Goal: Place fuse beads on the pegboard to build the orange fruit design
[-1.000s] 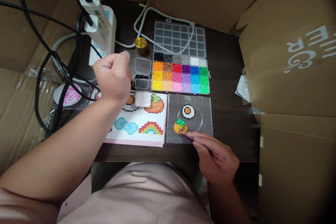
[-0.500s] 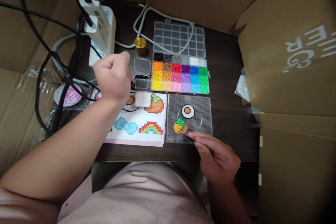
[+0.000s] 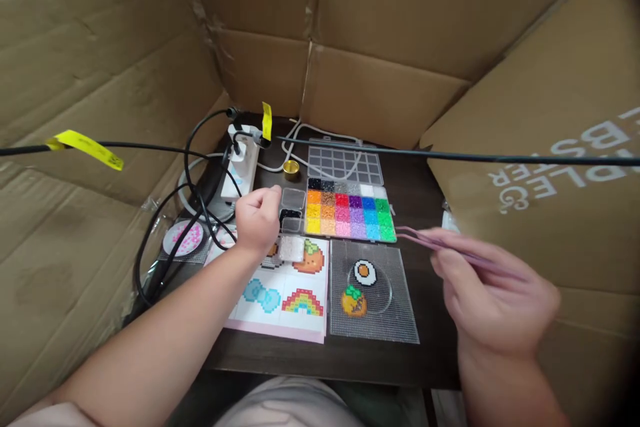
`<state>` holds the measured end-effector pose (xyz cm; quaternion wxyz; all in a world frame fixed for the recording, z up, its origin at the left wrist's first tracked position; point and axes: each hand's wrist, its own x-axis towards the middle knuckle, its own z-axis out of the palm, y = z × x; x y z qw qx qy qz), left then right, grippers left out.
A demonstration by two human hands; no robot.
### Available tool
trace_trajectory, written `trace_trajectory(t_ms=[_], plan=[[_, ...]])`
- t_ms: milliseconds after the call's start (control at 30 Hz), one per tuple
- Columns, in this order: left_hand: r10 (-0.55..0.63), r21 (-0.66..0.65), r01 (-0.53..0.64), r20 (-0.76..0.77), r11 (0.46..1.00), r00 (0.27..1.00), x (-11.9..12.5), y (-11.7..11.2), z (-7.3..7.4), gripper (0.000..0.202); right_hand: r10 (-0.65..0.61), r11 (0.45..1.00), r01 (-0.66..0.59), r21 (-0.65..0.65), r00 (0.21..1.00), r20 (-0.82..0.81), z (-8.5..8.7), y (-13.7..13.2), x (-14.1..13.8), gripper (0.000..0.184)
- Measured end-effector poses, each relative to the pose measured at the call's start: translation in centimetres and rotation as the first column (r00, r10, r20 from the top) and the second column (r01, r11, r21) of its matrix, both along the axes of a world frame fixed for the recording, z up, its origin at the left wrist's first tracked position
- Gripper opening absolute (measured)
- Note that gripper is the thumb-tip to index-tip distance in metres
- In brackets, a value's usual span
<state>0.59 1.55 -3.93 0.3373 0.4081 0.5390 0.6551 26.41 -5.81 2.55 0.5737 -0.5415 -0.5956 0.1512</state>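
My right hand (image 3: 493, 293) grips a pair of pink tweezers (image 3: 465, 250). The tweezer tips are slightly apart, just right of the bead box (image 3: 350, 212), which has several colours of small beads in compartments. My left hand (image 3: 257, 220) is closed in a fist beside a small box of black beads (image 3: 290, 220); what the fist holds, if anything, is hidden. On the clear pegboard (image 3: 395, 320) lie a bead fried egg (image 3: 365, 273) and an orange bead persimmon (image 3: 354, 301) with green leaves. A box of white beads (image 3: 291, 249) rests on the pattern sheet (image 3: 300, 330).
Black cables (image 3: 195, 200) loop at the left by a white power strip (image 3: 243, 163); another cable (image 3: 450, 157) crosses the view. A white dish (image 3: 184, 238) holds pink beads. Behind stands a gold cup (image 3: 291, 170). Cardboard walls (image 3: 370, 73) enclose the table.
My right hand and the tweezers have moved from the persimmon up and right, away from the pegboard. My left hand stays in a fist near the small bead boxes. The view has tilted up.
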Motion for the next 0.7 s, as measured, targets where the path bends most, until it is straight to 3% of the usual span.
trace_trajectory(t_ms=[100, 233, 333, 467, 700], plan=[[-0.019, -0.021, 0.019, 0.001, 1.0, 1.0, -0.1, -0.2, 0.3, 0.046, 0.147, 0.981, -0.141, -0.134, 0.989, 0.03, 0.5, 4.5, -1.8, 0.01], [-0.029, -0.047, 0.028, -0.016, 0.998, 0.999, -0.1, -0.3, 0.6, 0.046, 0.307, 0.913, -0.289, -0.29, 0.952, 0.017, -1.4, 7.8, -4.8, 0.012], [-0.043, -0.058, 0.043, -0.006, 0.997, 0.999, 0.0, -0.3, 0.6, 0.046, 0.354, 0.877, -0.336, -0.344, 0.935, -0.01, -3.3, 8.3, -6.2, 0.014], [-0.048, -0.054, 0.05, 0.043, 0.997, 0.998, 0.1, -0.2, 0.3, 0.047, 0.358, 0.869, -0.35, -0.35, 0.933, -0.044, -4.8, 8.2, -6.9, 0.015], [-0.052, -0.049, 0.052, 0.01, 0.997, 0.999, 0.2, -0.2, 0.1, 0.047, 0.345, 0.913, -0.329, -0.243, 0.938, 0.028, -5.7, 8.3, -6.9, 0.015]])
